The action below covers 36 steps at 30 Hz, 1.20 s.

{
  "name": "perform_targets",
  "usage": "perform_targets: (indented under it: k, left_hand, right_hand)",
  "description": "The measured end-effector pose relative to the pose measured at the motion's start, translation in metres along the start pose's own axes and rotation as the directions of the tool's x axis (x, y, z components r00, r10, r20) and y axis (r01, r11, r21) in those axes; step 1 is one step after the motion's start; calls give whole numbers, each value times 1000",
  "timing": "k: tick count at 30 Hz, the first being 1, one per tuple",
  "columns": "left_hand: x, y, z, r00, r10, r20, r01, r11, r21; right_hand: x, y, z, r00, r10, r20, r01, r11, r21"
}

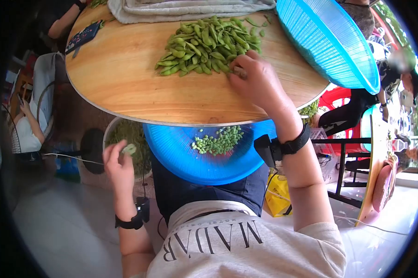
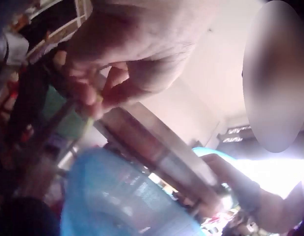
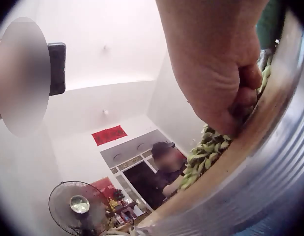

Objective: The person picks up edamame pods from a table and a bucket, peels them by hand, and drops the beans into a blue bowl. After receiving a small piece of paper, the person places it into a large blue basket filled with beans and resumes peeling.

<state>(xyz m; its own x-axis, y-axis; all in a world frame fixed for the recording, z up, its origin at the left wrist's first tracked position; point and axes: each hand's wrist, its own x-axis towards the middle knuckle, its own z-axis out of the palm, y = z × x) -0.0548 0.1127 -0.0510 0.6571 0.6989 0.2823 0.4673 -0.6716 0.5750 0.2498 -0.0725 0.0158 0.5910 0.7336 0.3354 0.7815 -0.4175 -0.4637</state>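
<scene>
A heap of green edamame pods [image 1: 204, 46] lies on the round wooden table [image 1: 125, 92]. My right hand [image 1: 262, 83] is at the heap's near right edge, fingers bent down among the pods; I cannot tell whether a pod is between them. In the right wrist view, the bent fingers [image 3: 235, 110] also meet the pods. Lower left, my left hand [image 1: 118, 164] pinches a pale green edamame husk [image 1: 130, 148] between thumb and fingers, beside a pale-rimmed tub [image 1: 108, 132] of green scraps. Shelled beans [image 1: 220, 140] lie in a blue basket [image 1: 186, 172] over my lap.
A second blue basket [image 1: 332, 41] leans at the table's right edge. A grey towel [image 1: 186, 11] lies along the far side, and a dark phone-like item [image 1: 85, 36] at far left. Other people sit around. A yellow bag [image 1: 278, 194] stands on the floor.
</scene>
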Motion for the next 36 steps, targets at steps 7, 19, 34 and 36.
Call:
perform_targets:
  k: [7,19,34,36]
  left_hand:
    - [9,81,-22,962,271,10,-271,962,-12]
    - [0,157,24,901,408,151,-233,746,-624]
    - [-15,167,26,905,409,119,-321,839,-440]
    - [-15,168,25,909,394,133,-309,854,-419]
  right_hand:
    - [-18,-28,-39,943,248,222,-308,902,301]
    - [-100,-47,-36,832,214,512,-555,338,760]
    - [-123,-62,-9,857,135,497,-514,258,818]
    - [-124,-63,-7,858,170,484,-513,295,806]
